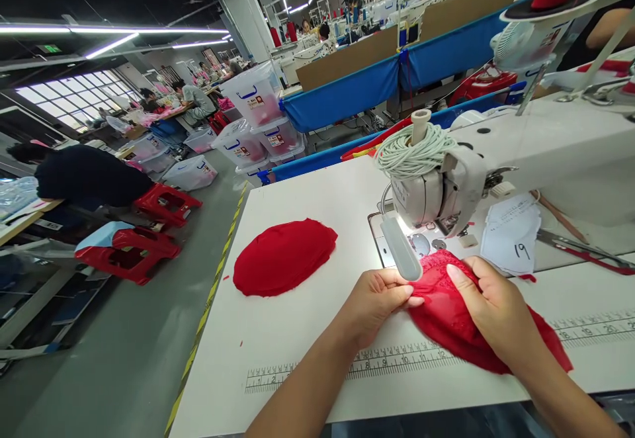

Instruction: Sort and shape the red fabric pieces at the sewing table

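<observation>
A red lace-trimmed fabric piece [446, 306] lies in front of the white sewing machine [540, 153], its upper edge close to the needle area. My left hand [380, 302] pinches the left edge of this fabric between thumb and fingers. On its right part, my right hand [496, 306] grips the fabric with the thumb on top and the fingers partly hidden. A grey lamp head [401, 249] hangs just above the left fingertips. To the left, a rounded red fabric piece [285, 257] lies flat on the white table [297, 332].
A white pattern piece marked 19 [510, 236] and scissors [590, 249] rest on the machine bed's right. Pale green cord [414, 150] is coiled on the machine head. A printed ruler [387, 365] runs along the table front. Plastic bins [253, 94] stand beyond; a person [89, 176] sits left.
</observation>
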`<action>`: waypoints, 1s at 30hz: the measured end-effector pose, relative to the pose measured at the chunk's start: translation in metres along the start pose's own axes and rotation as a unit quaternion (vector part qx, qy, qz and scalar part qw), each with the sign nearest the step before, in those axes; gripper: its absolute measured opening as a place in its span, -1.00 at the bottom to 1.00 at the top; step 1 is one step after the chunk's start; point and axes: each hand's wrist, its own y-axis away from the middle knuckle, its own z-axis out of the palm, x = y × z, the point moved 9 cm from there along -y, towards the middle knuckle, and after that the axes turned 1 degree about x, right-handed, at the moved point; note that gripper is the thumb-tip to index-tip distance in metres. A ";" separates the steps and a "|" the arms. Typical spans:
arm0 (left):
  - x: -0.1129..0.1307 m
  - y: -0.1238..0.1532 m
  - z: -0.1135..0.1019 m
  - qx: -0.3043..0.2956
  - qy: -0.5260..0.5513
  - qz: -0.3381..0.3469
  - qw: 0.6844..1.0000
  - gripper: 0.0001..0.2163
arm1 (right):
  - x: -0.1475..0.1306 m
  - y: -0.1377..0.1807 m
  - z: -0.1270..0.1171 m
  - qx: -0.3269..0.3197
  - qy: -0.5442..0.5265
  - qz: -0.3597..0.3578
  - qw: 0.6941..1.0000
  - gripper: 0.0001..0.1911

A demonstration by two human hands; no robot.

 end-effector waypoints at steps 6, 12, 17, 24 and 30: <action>0.001 -0.001 0.000 0.005 -0.003 -0.004 1.000 -0.72 | 0.003 -0.001 0.002 -0.006 0.009 0.013 1.000 -0.67; 0.001 0.004 0.007 -0.062 -0.072 -0.030 0.995 -0.70 | -0.006 0.008 0.006 -0.036 0.002 -0.043 0.998 -0.68; 0.001 0.003 0.007 -0.109 -0.116 -0.013 0.987 -0.66 | -0.023 0.027 -0.008 -0.138 0.131 -0.247 0.950 -0.88; -0.006 0.030 0.051 -0.239 -0.124 -0.008 0.963 -0.75 | -0.034 0.032 -0.083 -0.002 0.098 -0.263 0.960 -0.80; -0.010 0.084 0.129 -0.323 -0.360 0.262 0.835 -0.72 | -0.004 0.008 -0.088 -0.078 -0.256 -0.043 0.963 -0.68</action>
